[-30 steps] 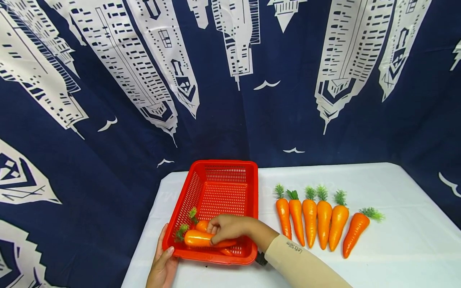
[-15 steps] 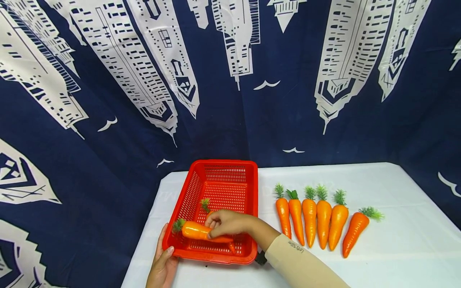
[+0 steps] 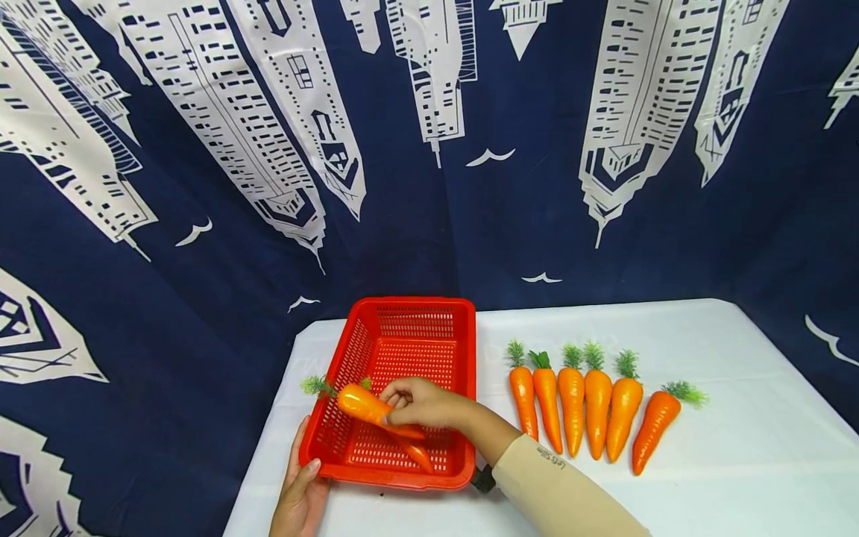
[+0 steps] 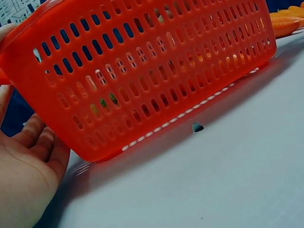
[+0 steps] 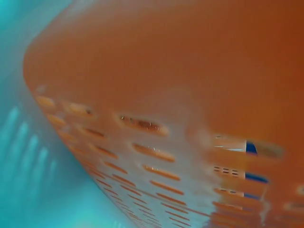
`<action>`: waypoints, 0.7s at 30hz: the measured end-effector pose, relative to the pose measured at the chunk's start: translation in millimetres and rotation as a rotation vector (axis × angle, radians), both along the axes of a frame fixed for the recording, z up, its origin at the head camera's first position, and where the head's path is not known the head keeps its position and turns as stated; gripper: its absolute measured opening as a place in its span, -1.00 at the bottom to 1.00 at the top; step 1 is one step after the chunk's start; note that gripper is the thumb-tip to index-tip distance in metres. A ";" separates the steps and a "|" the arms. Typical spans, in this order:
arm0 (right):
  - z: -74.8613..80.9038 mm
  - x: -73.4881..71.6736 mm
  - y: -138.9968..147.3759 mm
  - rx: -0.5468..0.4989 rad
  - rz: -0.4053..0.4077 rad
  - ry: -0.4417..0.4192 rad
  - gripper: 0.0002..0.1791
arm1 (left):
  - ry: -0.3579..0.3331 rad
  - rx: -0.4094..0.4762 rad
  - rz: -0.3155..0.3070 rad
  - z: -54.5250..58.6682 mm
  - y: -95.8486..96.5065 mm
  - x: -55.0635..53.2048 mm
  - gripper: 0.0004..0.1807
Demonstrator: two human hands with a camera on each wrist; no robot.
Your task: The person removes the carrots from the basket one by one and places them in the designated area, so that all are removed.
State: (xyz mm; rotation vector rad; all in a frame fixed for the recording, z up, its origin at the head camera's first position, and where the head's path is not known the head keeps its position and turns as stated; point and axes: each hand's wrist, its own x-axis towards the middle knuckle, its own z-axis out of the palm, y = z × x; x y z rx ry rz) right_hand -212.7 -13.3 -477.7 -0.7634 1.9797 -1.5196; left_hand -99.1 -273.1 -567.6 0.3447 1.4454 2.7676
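A red plastic basket (image 3: pixel 385 478) with slotted walls stands on the white table. My left hand (image 3: pixel 302 488) holds its near left corner, thumb on the rim; in the left wrist view the fingers (image 4: pixel 40 137) lie along the outside. Inside the basket, my right hand (image 3: pixel 421 405) pinches an orange carrot (image 3: pixel 359 403) around its middle. This carrot is tilted, its green top (image 3: pixel 318 385) over the left rim. Beneath it lies another carrot (image 3: pixel 417 453), partly hidden by the held one and the hand. The right wrist view shows mostly the basket's wall (image 5: pixel 142 61), blurred.
Right of the basket, several carrots (image 3: pixel 572 403) lie in a row on the white tablecloth (image 3: pixel 758 447), tops facing away. The rightmost carrot (image 3: pixel 656 432) slants. A dark blue curtain (image 3: pixel 403 246) with white buildings hangs behind. A small dark bit (image 4: pixel 197 127) lies near the basket.
My right hand has raised the carrot, and its leafy end has swung up and left to the rim. The carrot beneath has shifted slightly. My left hand stays at the corner.
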 end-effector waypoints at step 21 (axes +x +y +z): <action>22.4 17.2 17.7 -0.030 -0.189 0.074 -0.69 | 0.002 0.021 0.009 -1.4 1.8 -0.7 -0.22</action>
